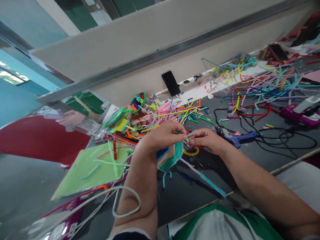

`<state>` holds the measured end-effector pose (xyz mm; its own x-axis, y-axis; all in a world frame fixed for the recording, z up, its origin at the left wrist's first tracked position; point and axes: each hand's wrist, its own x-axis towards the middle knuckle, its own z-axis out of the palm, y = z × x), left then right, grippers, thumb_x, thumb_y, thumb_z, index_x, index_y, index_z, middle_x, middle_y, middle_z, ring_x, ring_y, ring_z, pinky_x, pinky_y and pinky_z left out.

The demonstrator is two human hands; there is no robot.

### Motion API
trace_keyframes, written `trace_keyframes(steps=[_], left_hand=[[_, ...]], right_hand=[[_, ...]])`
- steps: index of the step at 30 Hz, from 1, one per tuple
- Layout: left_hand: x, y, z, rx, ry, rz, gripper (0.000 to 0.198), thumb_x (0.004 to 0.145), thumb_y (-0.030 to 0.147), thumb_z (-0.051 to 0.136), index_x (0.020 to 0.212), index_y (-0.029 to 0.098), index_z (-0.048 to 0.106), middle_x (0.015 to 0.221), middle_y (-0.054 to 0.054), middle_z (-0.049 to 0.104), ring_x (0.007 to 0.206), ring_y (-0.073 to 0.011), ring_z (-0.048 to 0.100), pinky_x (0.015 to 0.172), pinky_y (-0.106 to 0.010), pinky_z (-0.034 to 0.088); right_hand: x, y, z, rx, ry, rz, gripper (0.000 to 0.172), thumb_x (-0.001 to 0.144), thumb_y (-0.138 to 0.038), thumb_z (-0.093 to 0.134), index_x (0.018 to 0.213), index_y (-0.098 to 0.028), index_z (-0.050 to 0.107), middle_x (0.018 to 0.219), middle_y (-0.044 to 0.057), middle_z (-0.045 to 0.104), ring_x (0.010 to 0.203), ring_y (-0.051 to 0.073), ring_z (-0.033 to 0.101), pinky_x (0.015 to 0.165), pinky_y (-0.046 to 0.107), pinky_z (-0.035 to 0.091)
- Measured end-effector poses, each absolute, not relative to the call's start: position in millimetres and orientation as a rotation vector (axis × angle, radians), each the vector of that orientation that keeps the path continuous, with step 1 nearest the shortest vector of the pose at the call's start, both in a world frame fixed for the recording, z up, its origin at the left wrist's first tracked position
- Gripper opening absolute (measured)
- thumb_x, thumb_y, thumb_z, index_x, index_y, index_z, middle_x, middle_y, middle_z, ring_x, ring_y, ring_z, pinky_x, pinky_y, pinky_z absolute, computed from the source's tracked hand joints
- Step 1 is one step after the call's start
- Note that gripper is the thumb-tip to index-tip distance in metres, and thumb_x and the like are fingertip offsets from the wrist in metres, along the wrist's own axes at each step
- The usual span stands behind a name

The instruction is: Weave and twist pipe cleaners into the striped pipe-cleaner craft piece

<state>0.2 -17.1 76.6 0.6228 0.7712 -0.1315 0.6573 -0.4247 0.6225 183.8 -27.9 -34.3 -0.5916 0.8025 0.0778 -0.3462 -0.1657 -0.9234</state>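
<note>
My left hand [168,135] is closed, its thumb and fingers pinching the top of a turquoise, tan and blue pipe cleaner craft [172,159] that hangs below it. Close beside it, my right hand [206,140] is also closed, with its fingertips around a short light-blue pipe cleaner [191,133]. The two sets of fingertips nearly meet, and exactly where the pieces join is too small to make out. Under the hands lie a yellow ring [191,152] and a lilac and blue fuzzy strip [212,184]. Just right of my right hand rests a blue glue gun [240,138].
Many loose pipe cleaners [172,111] are heaped behind my hands. A black phone [171,83] leans against the partition. Black cables [282,140] coil at right near a purple glue gun [305,115]. At left are a green sheet [75,176] and a white cable [127,213] looped over my forearm.
</note>
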Motion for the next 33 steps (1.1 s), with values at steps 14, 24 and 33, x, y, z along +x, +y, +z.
trace_keyframes(steps=[14, 24, 33], left_hand=[[0, -23, 84, 2.168, 1.092, 0.219, 0.021, 0.077, 0.032, 0.058, 0.075, 0.013, 0.068, 0.068, -0.001, 0.062, 0.065, -0.0113, 0.053, 0.059, -0.020, 0.038], [1, -27, 87, 2.097, 1.052, 0.205, 0.023, 0.077, 0.035, 0.059, 0.077, 0.013, 0.067, 0.068, 0.000, 0.061, 0.064, -0.0107, 0.051, 0.057, -0.019, 0.037], [1, -26, 88, 2.083, 1.055, 0.226, 0.021, 0.077, 0.033, 0.060, 0.076, 0.014, 0.069, 0.068, 0.000, 0.062, 0.065, -0.0116, 0.054, 0.059, -0.020, 0.039]], right_hand=[[182, -30, -39, -0.529, -1.273, 1.836, 0.020, 0.070, -0.034, 0.076, 0.075, -0.015, 0.073, 0.068, 0.001, 0.066, 0.059, 0.009, 0.053, 0.058, 0.021, 0.040], [178, -33, -40, -0.310, -1.088, 2.203, 0.022, 0.067, -0.031, 0.079, 0.077, -0.013, 0.072, 0.066, 0.001, 0.064, 0.056, 0.007, 0.051, 0.060, 0.022, 0.041], [173, -39, -34, -0.238, -1.229, 2.130, 0.031, 0.074, -0.041, 0.072, 0.068, -0.013, 0.062, 0.062, -0.003, 0.053, 0.055, 0.006, 0.045, 0.052, 0.019, 0.035]])
